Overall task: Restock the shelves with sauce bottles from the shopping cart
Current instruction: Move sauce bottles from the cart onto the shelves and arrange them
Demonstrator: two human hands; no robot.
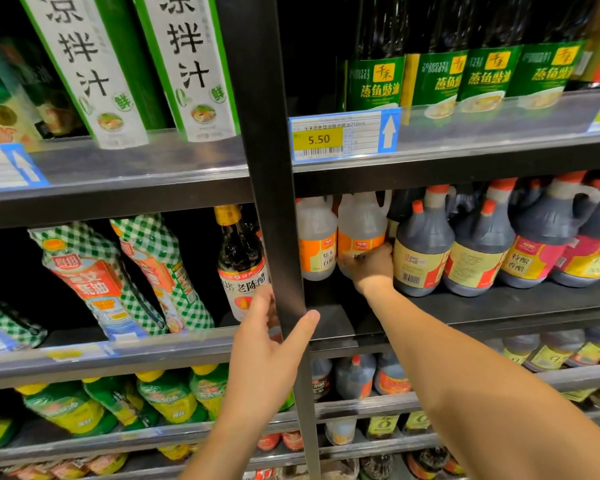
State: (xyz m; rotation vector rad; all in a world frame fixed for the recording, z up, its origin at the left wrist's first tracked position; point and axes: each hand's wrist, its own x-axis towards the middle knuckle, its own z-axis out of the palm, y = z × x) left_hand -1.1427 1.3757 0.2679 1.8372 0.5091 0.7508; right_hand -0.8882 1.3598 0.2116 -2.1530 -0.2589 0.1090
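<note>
Store shelving, dark metal, several tiers, split by a black upright post (pixel 278 202) at frame centre.

Upper left: tall green-and-white cartons (pixel 94 71) standing in a row. Below them, mid left: green-checked pouches (pixel 94 271) leaning back. Just left of the post: dark bottle with yellow cap (pixel 241 258), upright.

Lower centre: left hand (pixel 264 355) at the post, spread; thumb lies straight against the post's front, fingers reach past its left side near the dark bottle. Holds nothing.

Right of the post, upper tier edge: yellow price tag (pixel 326 138) reading 5.50, with green-labelled dark bottles (pixel 374 77) above it.

Middle shelf (pixel 499 306), right bay: two clear jugs with orange labels. Right hand (pixel 371 268) grips the second clear jug (pixel 361 223) low on its label, fingers curled round it; the jug stands upright on the shelf, touching its twin (pixel 316 237). Dark jugs with red caps (pixel 423 251) fill the row to the right.
</note>
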